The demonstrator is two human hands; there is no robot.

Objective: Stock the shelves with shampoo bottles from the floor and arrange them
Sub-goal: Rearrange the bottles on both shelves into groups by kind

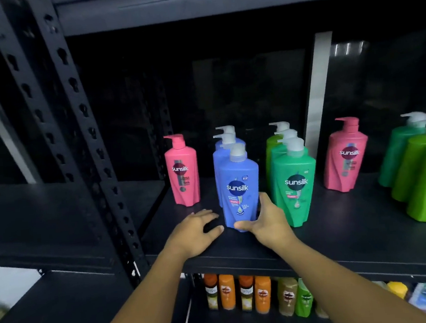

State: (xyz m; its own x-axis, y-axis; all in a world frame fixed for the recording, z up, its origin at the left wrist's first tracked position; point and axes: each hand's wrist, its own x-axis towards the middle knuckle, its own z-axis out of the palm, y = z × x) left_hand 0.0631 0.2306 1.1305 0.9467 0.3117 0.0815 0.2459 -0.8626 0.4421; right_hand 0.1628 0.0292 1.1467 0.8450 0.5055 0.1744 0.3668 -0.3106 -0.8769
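Up close, the right hand (266,223) grips the base of the front blue bottle (239,192) on the shelf (341,232), the left hand (195,231) spread open just beside it; a hard shove back could topple the rear bottles (225,155) crowded behind.

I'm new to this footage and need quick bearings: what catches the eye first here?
Brightly coloured pump bottles in pink, blue and green stand out against the dark shelf. At front centre the right hand grips the front blue bottle near its base, with the left hand spread open beside it.
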